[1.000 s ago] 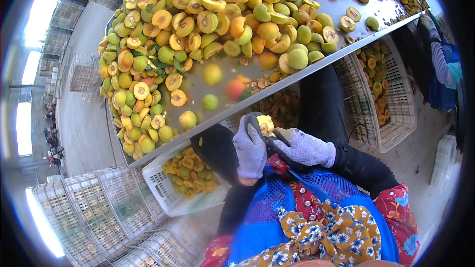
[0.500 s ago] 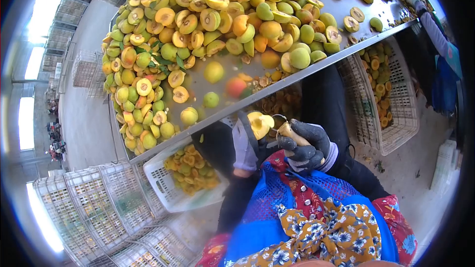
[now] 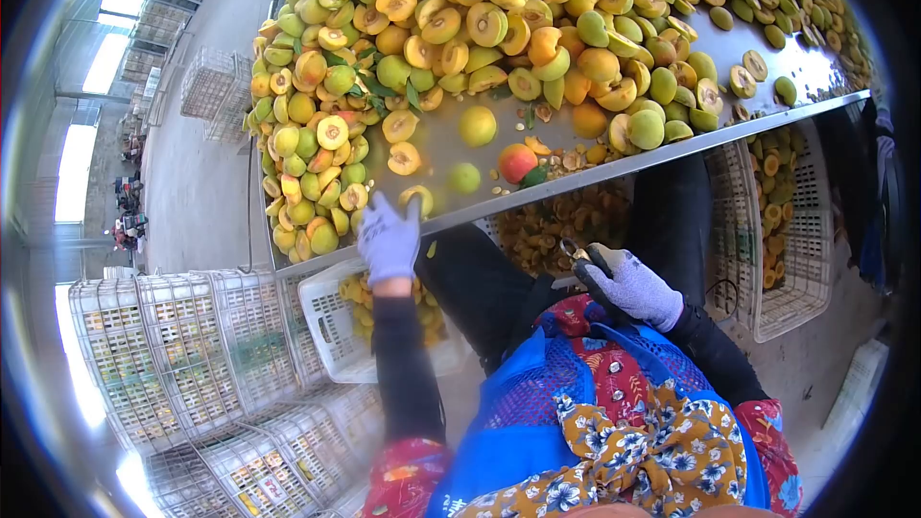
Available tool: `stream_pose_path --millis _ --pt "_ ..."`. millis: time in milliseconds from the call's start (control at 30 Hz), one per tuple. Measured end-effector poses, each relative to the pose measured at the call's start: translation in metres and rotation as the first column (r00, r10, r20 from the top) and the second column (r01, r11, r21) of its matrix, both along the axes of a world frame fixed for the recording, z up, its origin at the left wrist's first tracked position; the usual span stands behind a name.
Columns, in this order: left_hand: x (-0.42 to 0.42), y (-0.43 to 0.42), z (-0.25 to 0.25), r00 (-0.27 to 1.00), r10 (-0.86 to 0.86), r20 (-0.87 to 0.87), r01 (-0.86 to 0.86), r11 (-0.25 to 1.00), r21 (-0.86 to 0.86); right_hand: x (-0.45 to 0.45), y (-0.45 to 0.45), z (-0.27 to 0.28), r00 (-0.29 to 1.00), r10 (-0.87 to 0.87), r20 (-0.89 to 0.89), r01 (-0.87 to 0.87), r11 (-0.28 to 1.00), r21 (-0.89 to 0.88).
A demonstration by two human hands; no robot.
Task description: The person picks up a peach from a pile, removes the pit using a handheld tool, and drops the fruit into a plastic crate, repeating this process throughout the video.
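Observation:
My left hand [image 3: 389, 242], in a pale glove, reaches to the near rim of the metal table with its fingers apart. A yellow peach half [image 3: 417, 200] lies right beside its fingertips; the hand is slightly blurred. Above my lap, my right hand [image 3: 633, 286], in a pale and dark glove, is closed around a pitting tool with a metal loop [image 3: 573, 248] poking out past the fingers. Its handle is hidden in the grip. On the metal table [image 3: 449, 155], a whole yellow peach [image 3: 477, 126], a green one [image 3: 464, 177] and a red one [image 3: 518, 163] lie near the edge.
A large heap of cut peaches [image 3: 460, 24] covers the table's far side. Below stand a white crate [image 3: 331, 326] of peach halves at left and another crate [image 3: 801, 269] at right. Wire-framed crates [image 3: 192, 355] are stacked at left. Pits and scraps [image 3: 566, 225] lie under the edge.
My left hand has gone from beside the tool, where it held a peach half, to the table rim at left and no longer holds it. My right hand has turned, back upward. The view has shifted.

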State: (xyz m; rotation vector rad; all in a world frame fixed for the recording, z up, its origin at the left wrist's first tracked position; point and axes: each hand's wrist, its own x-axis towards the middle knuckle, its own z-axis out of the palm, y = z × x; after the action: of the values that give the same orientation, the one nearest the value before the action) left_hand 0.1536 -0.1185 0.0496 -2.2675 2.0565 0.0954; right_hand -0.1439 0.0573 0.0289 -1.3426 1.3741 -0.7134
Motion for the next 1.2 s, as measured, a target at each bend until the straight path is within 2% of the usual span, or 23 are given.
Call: stream_pose_path --millis 33,133,167,233,267,300,367,433,467,533,567,633,667,767,867,900,967,1033,1067,1100,1133,1200 --pt "-0.006 -0.013 -0.010 1.000 -0.005 0.005 0.005 0.994 0.112 0.000 0.000 0.004 1.000 0.002 -0.014 -0.002 1.000 0.000" --pt "-0.007 -0.031 -0.026 0.974 -0.189 -0.124 0.197 0.978 0.064 -0.003 -0.001 0.011 0.999 -0.026 -0.019 0.026 1.000 0.000" --pt "-0.005 -0.031 -0.029 0.916 -0.227 -0.331 0.234 0.972 -0.019 -0.004 0.000 0.009 0.999 -0.051 0.008 0.051 0.999 0.009" --pt "-0.011 -0.018 -0.021 0.667 -0.304 -0.680 0.239 0.952 -0.191 -0.004 -0.001 0.010 0.993 -0.082 0.083 0.078 0.995 0.057" --pt "-0.022 -0.004 -0.013 0.501 -0.188 -0.845 0.146 0.981 -0.131 -0.004 -0.005 0.014 0.987 -0.091 0.130 0.080 0.992 0.093" --pt "-0.033 0.009 -0.002 0.331 -0.116 -0.937 0.149 0.986 -0.070 -0.003 -0.010 0.017 0.979 -0.102 0.175 0.080 0.988 0.129" --pt "-0.052 0.031 0.012 -0.040 0.058 -0.998 0.195 0.980 0.049 0.003 -0.022 0.014 0.962 -0.155 0.224 0.142 0.987 0.073" --pt "-0.069 0.049 0.017 -0.007 -0.054 -0.999 0.267 0.962 -0.054 0.009 -0.034 0.019 0.939 -0.214 0.269 0.210 0.977 0.046" --pt "-0.073 0.054 0.018 0.140 -0.166 -0.976 0.355 0.929 -0.107 0.012 -0.042 0.026 0.925 -0.246 0.289 0.244 0.969 0.044" --pt "-0.089 0.067 0.016 0.080 -0.139 -0.987 0.382 0.919 -0.098 0.019 -0.055 0.015 0.912 -0.286 0.293 0.339 0.929 -0.148" --pt "-0.095 0.072 0.015 0.032 -0.110 -0.993 0.364 0.927 -0.091 0.015 -0.055 0.017 0.880 -0.287 0.378 0.305 0.952 0.014" --pt "-0.101 0.073 0.015 0.141 -0.271 -0.952 0.383 0.902 -0.200 0.009 -0.057 0.037 0.784 -0.322 0.531 0.170 0.934 0.315" --pt "-0.102 0.073 0.015 0.194 -0.349 -0.917 0.396 0.883 -0.252 0.012 -0.058 0.037 0.766 -0.344 0.543 0.188 0.928 0.323" --pt "-0.104 0.070 0.010 0.175 -0.344 -0.923 0.407 0.878 -0.251 0.013 -0.057 0.029 0.682 -0.399 0.612 0.155 0.898 0.413" --pt "-0.101 0.070 0.000 -0.096 -0.089 -0.991 0.327 0.938 -0.116 0.017 -0.060 0.008 0.458 -0.531 0.713 0.100 0.828 0.552" --pt "-0.099 0.071 -0.002 -0.180 -0.013 -0.984 0.295 0.953 -0.067 0.010 -0.065 0.000 0.139 -0.604 0.785 -0.147 0.771 0.619" --pt "-0.092 0.072 -0.009 -0.252 0.051 -0.967 0.264 0.964 -0.018 -0.001 -0.071 -0.009 0.194 -0.566 0.801 -0.106 0.800 0.591" --pt "-0.089 0.075 -0.015 -0.362 0.145 -0.921 0.240 0.969 0.058 -0.002 -0.083 0.010 0.460 -0.540 0.705 0.243 0.840 0.484" --pt "-0.089 0.077 -0.010 -0.413 0.226 -0.882 0.297 0.949 0.104 -0.003 -0.090 0.026 0.590 -0.563 0.578 0.409 0.826 0.387" --pt "-0.088 0.079 -0.010 -0.452 0.284 -0.845 0.304 0.940 0.153 -0.013 -0.092 0.039 0.675 -0.506 0.537 0.362 0.861 0.357" --pt "-0.087 0.079 -0.012 -0.492 0.335 -0.804 0.315 0.929 0.195 -0.018 -0.094 0.035 0.765 -0.495 0.412 0.409 0.868 0.283" --pt "-0.083 0.078 -0.023 -0.554 0.393 -0.734 0.311 0.915 0.255 -0.019 -0.083 0.016 0.867 -0.432 0.249 0.411 0.902 0.136"
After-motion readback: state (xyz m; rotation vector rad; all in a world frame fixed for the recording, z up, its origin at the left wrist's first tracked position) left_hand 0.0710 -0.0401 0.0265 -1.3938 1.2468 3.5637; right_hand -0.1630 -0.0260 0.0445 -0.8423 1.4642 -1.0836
